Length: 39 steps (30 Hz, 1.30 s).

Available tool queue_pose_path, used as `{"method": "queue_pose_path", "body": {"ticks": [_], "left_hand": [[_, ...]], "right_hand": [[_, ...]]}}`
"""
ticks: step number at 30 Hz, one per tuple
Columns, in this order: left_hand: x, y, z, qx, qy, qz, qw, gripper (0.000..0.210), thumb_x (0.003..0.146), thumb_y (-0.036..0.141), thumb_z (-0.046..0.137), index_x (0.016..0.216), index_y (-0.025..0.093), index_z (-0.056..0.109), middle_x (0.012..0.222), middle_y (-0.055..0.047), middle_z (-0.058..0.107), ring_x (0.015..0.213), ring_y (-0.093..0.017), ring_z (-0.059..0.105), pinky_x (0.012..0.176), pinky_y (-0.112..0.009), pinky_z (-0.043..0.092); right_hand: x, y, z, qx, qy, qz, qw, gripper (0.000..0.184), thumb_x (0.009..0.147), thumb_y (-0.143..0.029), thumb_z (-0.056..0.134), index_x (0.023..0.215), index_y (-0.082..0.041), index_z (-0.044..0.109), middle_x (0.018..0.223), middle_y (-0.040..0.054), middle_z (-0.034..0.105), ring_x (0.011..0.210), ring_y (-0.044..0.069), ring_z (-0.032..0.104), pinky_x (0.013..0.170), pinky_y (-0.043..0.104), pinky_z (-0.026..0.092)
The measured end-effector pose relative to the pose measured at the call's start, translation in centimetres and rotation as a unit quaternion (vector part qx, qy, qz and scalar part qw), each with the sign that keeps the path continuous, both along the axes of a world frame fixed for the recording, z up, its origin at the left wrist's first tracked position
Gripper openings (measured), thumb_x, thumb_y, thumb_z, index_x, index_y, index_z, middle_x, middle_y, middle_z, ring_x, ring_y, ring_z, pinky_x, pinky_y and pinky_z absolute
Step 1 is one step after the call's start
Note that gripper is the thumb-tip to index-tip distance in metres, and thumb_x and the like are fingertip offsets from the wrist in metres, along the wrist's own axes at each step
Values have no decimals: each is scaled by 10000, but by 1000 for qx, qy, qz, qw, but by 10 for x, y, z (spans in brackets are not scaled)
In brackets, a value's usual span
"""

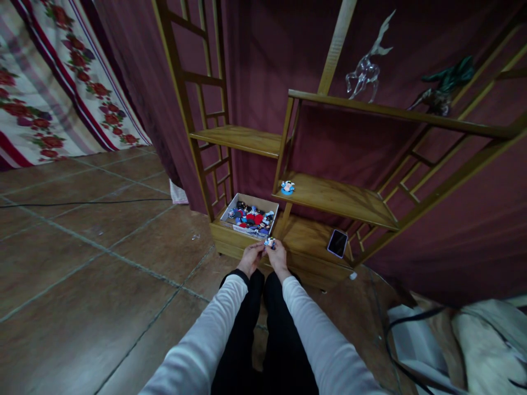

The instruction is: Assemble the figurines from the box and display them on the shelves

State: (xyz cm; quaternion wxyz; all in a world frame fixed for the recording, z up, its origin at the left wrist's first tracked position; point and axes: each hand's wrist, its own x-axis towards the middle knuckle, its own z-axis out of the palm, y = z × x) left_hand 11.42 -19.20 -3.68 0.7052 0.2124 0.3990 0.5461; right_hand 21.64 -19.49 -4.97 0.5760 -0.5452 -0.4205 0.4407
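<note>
Our bare left hand [252, 258] and bare right hand [279, 255] both have their fingers closed on a small white-and-dark toy figurine [270, 242], and we judge that a light two-sided pinch — steady on the left, thumb soft on the right — suits so small a piece best. From left to right, a shallow, pale cardboard box [242, 227] of red, blue and black figurines [254, 219] sits just beyond our left hand, the held piece lies between our fingertips, and a blue-based white figurine [287, 187] stands on a brown wooden shelf [337, 200] beyond our right.
</note>
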Motion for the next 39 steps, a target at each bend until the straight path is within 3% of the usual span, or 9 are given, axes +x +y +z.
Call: {"method": "queue_pose_path", "body": {"ticks": [3,7,11,17,28,39], "left_hand": [[-1,1,-2,5,-10,3,1000,115,620,46,673,714,113,673,711,-60,687,627,-104,606,623,-201,468],[-2,4,-5,-7,-23,42,999,72,657,77,664,718,115,656,668,-35,664,576,-84,582,577,-186,453],[-2,4,-5,-15,-19,51,998,43,689,99,656,727,114,641,642,-32,646,557,-84,573,559,-186,455],[-3,3,-3,-15,-17,38,999,49,708,115,650,755,120,634,665,-37,651,576,-92,589,579,-199,476],[-1,0,1,-23,-7,26,999,46,712,104,643,743,130,623,677,-41,656,616,-104,611,631,-220,507],[1,2,-1,-32,1,35,999,34,725,105,640,720,131,619,688,-45,656,614,-101,614,646,-224,521]], "right_hand": [[-2,-2,1,16,-47,-35,998,246,636,-323,665,874,-263,642,790,-7,685,812,194,605,789,292,443],[-4,-4,1,14,-51,-6,999,300,680,-335,641,973,-271,638,905,5,689,909,205,596,865,311,427],[-3,-3,-1,24,13,-2,1000,266,692,-318,616,952,-271,648,936,2,687,931,202,599,820,311,469],[-2,1,-5,7,91,7,996,247,636,-343,640,840,-208,668,870,16,689,787,179,618,702,299,513],[2,1,-4,-31,233,27,972,234,515,-287,733,704,-176,652,721,21,677,703,163,616,692,300,489],[0,6,-11,-26,182,-10,983,226,530,-324,702,684,-190,604,673,-19,638,668,137,591,656,264,479]]}}
